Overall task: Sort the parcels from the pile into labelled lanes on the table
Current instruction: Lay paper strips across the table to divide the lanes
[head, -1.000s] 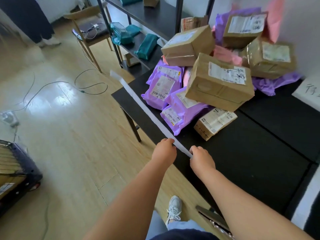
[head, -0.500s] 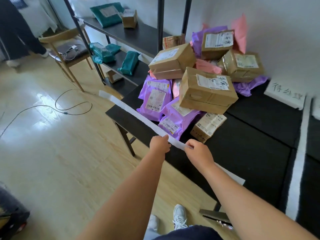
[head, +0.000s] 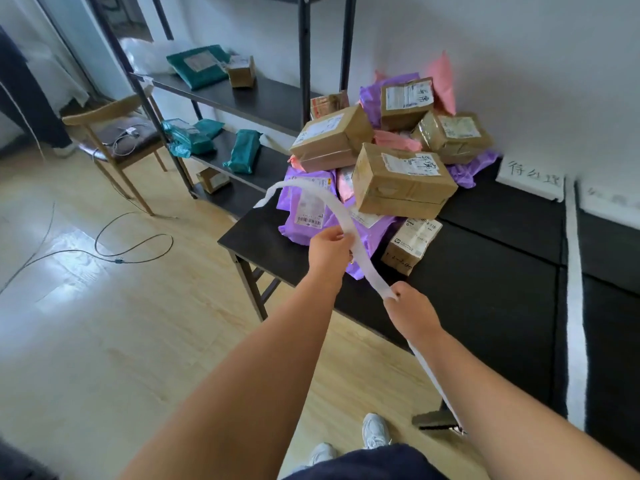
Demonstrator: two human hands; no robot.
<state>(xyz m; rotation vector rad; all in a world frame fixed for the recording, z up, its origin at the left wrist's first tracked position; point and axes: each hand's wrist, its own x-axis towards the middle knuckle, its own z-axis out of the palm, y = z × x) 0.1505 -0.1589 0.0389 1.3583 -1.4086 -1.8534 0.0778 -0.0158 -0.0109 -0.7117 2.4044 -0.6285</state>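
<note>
Parcels (head: 401,178) lay heaped on the surface (head: 485,292), unsorted. Left hand (head: 329,252) and right hand (head: 414,311) each gripped the white strip (head: 341,209), probably a lane divider.

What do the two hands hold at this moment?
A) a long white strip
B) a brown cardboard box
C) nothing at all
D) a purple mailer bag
A: the left hand and the right hand both pinch the long white strip, which arches in front of the parcel pile.
</note>
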